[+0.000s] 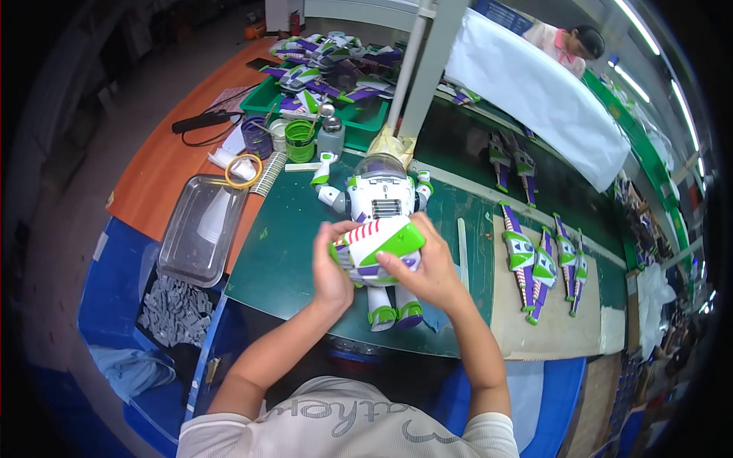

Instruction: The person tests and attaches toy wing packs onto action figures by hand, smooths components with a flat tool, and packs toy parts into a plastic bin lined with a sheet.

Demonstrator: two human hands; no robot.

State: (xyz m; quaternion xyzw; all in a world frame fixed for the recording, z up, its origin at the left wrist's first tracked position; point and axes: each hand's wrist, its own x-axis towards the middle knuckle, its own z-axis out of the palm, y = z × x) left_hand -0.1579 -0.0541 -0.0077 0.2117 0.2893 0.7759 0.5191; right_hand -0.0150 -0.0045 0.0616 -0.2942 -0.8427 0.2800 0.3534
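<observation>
Between my two hands is a toy wing pack (pixel 382 243) in white, green and purple, with red stripes near one end. My left hand (pixel 334 267) grips its left end, and my right hand (pixel 429 267) closes round the right end with the thumb on its face. Under it a white toy space figure (pixel 382 191) lies on the green table mat (pixel 282 259), head away from me. A slotted panel with dark bars shows in the figure's upper body. Its green and purple feet stick out below the wing pack, which hides its middle.
Several finished-looking wing packs (pixel 544 267) lie on a beige board (pixel 500 328) at right. A green crate (pixel 374 114) heaped with more stands at the back, near paint jars (pixel 300 141). A clear tray (pixel 195 263) sits left, above a bin of grey parts (pixel 175 309). A metal post (pixel 429 76) rises behind the figure.
</observation>
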